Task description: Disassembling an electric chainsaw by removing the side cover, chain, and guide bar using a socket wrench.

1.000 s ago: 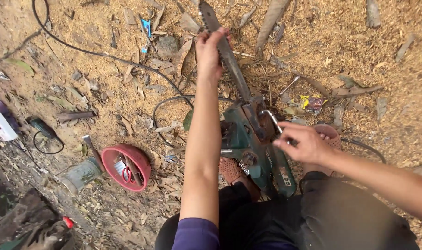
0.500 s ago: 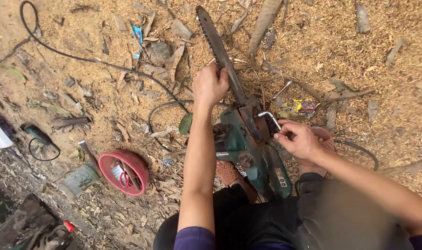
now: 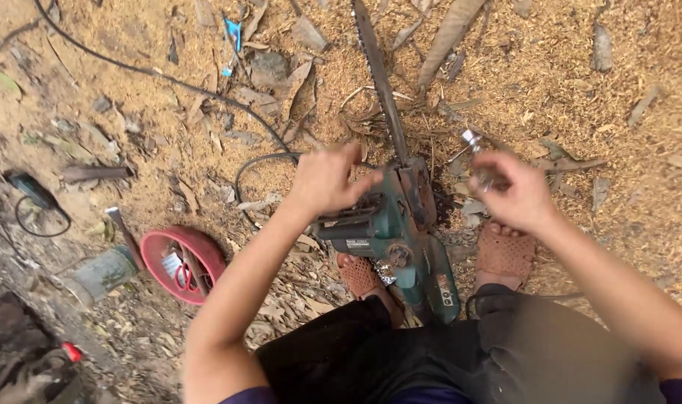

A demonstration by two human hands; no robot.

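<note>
A green electric chainsaw point(image 3: 401, 239) lies on the sawdust-covered ground between my feet, its long guide bar point(image 3: 377, 82) pointing away from me. My left hand point(image 3: 327, 179) rests over the saw's body near the base of the bar, fingers curled against it. My right hand point(image 3: 509, 191) is raised to the right of the saw and grips a small metal tool point(image 3: 474, 142) whose shiny tip sticks up above the fingers. My brown sandals point(image 3: 505, 251) sit on either side of the saw.
A red bowl point(image 3: 178, 243) with small tools sits at the left, beside a grey can point(image 3: 101, 273). A black cable point(image 3: 154, 75) crosses the ground at upper left. Wood scraps point(image 3: 449, 34), dry leaves and sawdust cover the dirt.
My left hand has drawn back along the guide bar from its far part to the saw's body. My right hand has lifted the metal tool away from the saw, to the right.
</note>
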